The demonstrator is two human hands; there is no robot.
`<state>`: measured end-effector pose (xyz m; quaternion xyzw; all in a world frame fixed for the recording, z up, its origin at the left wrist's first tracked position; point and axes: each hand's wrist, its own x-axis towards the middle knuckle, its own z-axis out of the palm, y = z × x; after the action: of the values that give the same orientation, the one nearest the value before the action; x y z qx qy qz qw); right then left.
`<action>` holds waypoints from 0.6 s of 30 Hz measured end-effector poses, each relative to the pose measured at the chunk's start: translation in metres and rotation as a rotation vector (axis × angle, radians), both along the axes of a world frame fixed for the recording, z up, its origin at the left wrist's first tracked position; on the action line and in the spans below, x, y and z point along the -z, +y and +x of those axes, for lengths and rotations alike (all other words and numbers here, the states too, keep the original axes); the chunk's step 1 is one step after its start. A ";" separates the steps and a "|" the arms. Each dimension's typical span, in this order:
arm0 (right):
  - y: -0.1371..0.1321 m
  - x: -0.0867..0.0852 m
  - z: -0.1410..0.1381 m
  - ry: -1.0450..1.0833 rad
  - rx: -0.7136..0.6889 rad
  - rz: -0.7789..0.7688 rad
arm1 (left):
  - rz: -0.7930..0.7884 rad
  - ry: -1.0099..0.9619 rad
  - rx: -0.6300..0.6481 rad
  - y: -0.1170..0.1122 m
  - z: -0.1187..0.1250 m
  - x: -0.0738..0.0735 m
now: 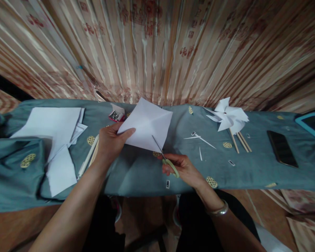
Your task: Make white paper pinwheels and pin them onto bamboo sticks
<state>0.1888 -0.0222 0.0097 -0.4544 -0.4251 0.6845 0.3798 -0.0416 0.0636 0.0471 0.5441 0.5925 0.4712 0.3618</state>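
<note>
My left hand [114, 138] pinches the left corner of a square sheet of white paper [149, 117], thumb on top. Fold lines cross at the middle of the sheet, which is held up above the cloth. In my right hand [181, 166] is a pair of scissors [170, 166] with pale green handles. Their blade lies over the sheet's near corner and points in toward the centre. White paper pinwheels [227, 115] on wooden sticks [240, 140] lie to the right. Thin paper offcuts [199, 136] are scattered between them and my right hand.
Stacked white paper [57, 122] lies at the left, beside bunched cloth [13, 164]. A small box of metal pins [117, 114] stands behind my left hand, and a white pen-like stick [88, 157] lies by my left wrist. A black phone [282, 148] and blue-framed device [313, 124] are at the right.
</note>
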 end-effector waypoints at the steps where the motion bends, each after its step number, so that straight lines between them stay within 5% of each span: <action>1: 0.000 0.000 0.000 -0.002 -0.002 0.003 | -0.007 -0.007 0.002 0.000 0.001 0.000; 18: 0.000 0.002 -0.004 0.052 0.049 -0.049 | -0.044 -0.109 0.046 -0.007 0.006 -0.002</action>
<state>0.1851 -0.0226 0.0076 -0.4558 -0.3867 0.6970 0.3961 -0.0353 0.0570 0.0489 0.5230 0.5695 0.4786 0.4161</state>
